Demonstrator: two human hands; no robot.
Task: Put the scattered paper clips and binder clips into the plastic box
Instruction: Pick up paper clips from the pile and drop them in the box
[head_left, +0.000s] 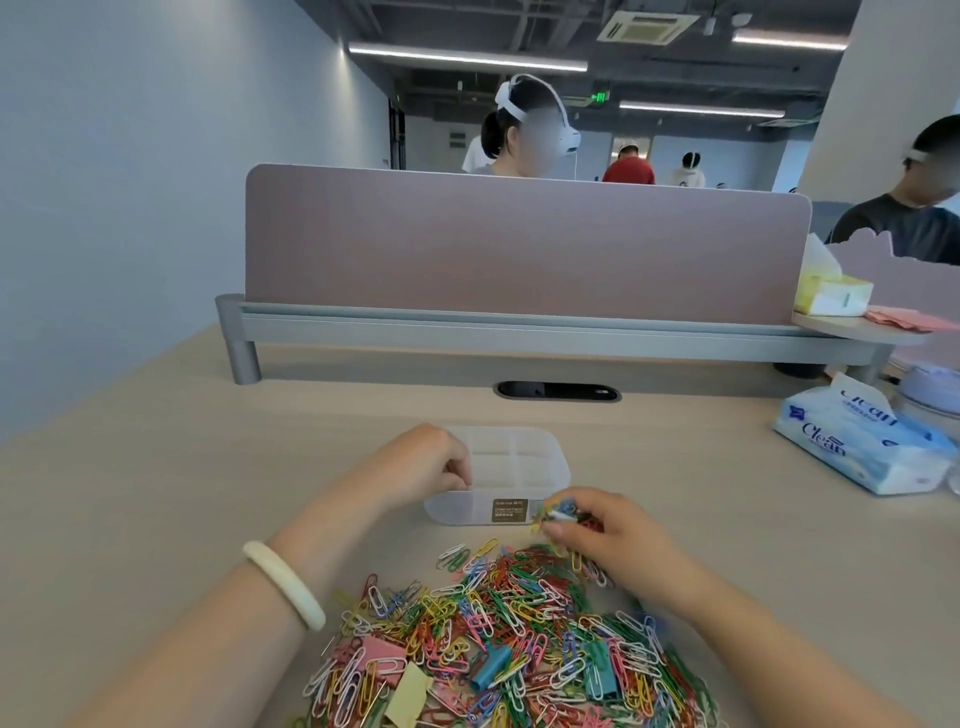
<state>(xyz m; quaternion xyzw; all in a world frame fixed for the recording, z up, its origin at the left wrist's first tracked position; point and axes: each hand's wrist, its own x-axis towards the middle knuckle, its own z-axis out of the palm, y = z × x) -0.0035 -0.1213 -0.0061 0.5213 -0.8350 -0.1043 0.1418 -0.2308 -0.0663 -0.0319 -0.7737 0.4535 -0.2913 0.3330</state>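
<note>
What you cannot make out at your desk

Your left hand (415, 467) covers the near-left corner of the plastic box (524, 457), and your curled fingers hide whatever they pinch. Your right hand (597, 530) blurs with its bunch of paper clips (563, 512), so their number is unclear. The clip pile (498, 639) runs off the bottom edge. The box label (509, 510) is too small to read.

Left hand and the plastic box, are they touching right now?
Touching. The head view shows the left hand curled over the plastic box's near-left rim, fingertips resting on the edge with no gap visible.
</note>
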